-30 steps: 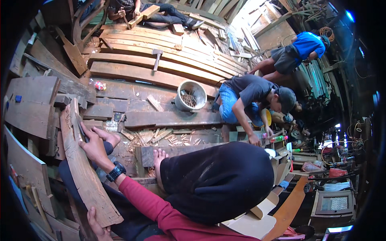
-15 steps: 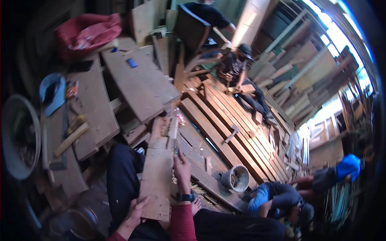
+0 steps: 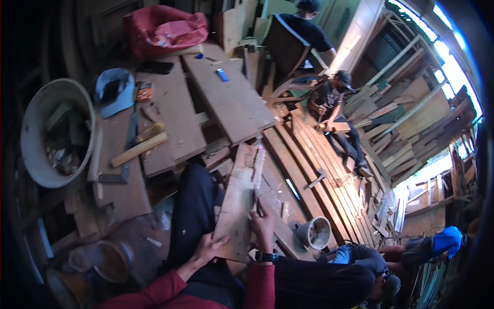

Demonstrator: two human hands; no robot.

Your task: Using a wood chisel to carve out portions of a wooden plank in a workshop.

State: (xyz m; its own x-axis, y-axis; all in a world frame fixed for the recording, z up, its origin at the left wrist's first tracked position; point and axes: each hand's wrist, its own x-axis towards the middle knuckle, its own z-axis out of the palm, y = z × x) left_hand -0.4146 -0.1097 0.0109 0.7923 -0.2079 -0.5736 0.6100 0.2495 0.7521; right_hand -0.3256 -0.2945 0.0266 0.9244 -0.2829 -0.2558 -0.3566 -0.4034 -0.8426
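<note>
A pale, rough wooden board (image 3: 237, 206) lies slanted between my legs, its far end split and notched. My left hand (image 3: 208, 249) grips the board's near left corner, thumb on top and fingers underneath. At the right edge of the board, my right hand (image 3: 263, 222) is closed with its fingers pinched together around a thin dark thing, too small and blurred to name. A dark watch band circles my right wrist.
At left are a large bucket (image 3: 57, 133) of scraps, a light-blue cap (image 3: 114, 92), a loose wood stick (image 3: 140, 149) and a red bag (image 3: 165, 32). Right of me stand a small bucket (image 3: 315, 233) and a hammer (image 3: 317, 178) on long beams (image 3: 309, 154). Several people work nearby.
My view has turned left, so the scene sits farther right. The board now slants more. My left hand still holds its near end, and my right hand stays along its right edge.
</note>
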